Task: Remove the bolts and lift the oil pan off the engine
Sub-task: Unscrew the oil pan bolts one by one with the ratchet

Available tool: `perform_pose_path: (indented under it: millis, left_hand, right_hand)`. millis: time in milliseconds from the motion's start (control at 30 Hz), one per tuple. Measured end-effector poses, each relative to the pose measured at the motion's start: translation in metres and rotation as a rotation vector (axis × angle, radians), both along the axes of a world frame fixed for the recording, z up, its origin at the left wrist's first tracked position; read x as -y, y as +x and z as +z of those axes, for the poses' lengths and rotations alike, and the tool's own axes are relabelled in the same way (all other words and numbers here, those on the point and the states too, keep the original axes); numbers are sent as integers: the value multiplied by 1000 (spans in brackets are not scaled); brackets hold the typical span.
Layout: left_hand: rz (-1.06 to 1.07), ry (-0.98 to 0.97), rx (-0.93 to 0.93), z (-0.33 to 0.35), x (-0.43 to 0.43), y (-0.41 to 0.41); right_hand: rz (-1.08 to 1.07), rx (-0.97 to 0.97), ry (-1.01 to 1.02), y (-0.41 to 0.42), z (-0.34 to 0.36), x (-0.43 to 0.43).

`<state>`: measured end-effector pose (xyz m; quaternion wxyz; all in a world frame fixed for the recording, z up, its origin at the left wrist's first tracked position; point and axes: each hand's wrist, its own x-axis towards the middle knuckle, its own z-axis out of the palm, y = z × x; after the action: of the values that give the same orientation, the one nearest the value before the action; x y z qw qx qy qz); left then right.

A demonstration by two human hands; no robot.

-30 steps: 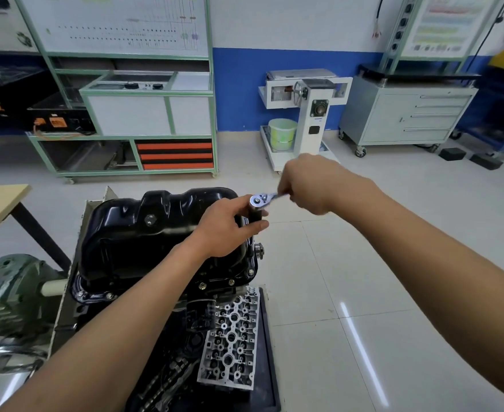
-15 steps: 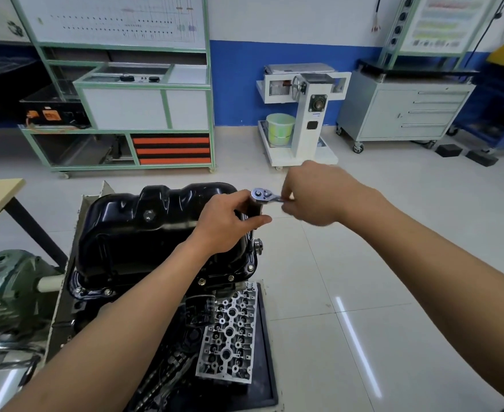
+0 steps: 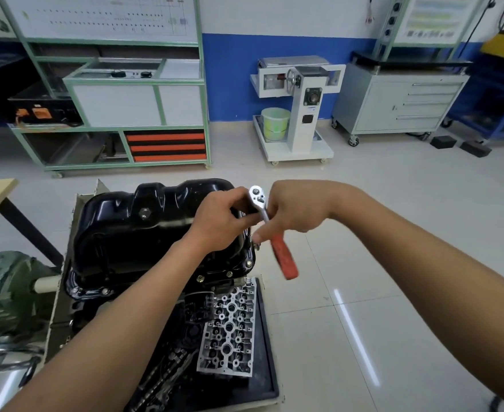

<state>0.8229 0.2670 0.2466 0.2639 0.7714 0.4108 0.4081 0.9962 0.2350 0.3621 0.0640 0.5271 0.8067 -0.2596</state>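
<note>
Nearest the viewer, well below both grips, a bare cylinder head [image 3: 230, 331] lies on a black tray [image 3: 268, 337]. Just beyond it runs the near flange of the oil pan [image 3: 143, 233], with bolts [image 3: 229, 274] seated along it, so the black pan sits on the upturned engine, to the left of and under the grips.

The left grip [image 3: 218, 218] rests over the pan's right edge and clenches round the drive end of the ratchet [image 3: 283, 257], just beneath its chrome head. The socket and the bolt it works are hidden under the fingers, so I judge that the bolt lies straight below this grip on the right flange. The right grip [image 3: 295, 206], just beside it, curls round the metal shank. The tool's long axis runs from the head, at the far end, back toward the viewer and rightward. Its red handle hangs free over the floor, outside the pan.

The coming swing turns about the left grip. The pan wall stands left of the handle, so the sweep has room only on the floor side.

Farther off, a white stand [image 3: 304, 114] with a green bucket [image 3: 275, 123] faces the grips, and a grey cabinet [image 3: 402, 105] stands to the right.
</note>
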Motion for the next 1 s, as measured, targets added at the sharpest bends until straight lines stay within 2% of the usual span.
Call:
perform_pose_path:
  millis: [167,233,300,400,567,667,733,833,933,1000]
  left_hand:
    - [-40,-3,-70,1,-3,-4]
    - [-48,-5,-83,2,-2,-5]
    - [-54,-22,-77,3,-2,-6]
    - [-59,-60,-50,3,-3,-8]
    - [-82,-41,-51,8,-1,-8]
    - [-62,-39,-54,6,-1,-8]
    - [-39,-34,-38,5,0,-6]
    - [-12,-22,-30,4,0,-2]
    - [-12,7,-47,2,-1,-3]
    - [-15,21,-61,1,-1,-3]
  right_hand:
    - [10,274,84,1,16,-6]
    - [12,361,236,-1,16,-8]
    - [10,439,478,-5,13,-12]
    - [42,430,733,-8,5,-21]
    - [201,167,674,-1,-11,-39]
    - [193,36,629,5,-19,-32]
    - [170,50,660,11,-22,-25]
    - [25,181,688,17,-14,-11]
    - [-92,179,572,12,-5,5]
    - [-115,89,445,2,-7,17]
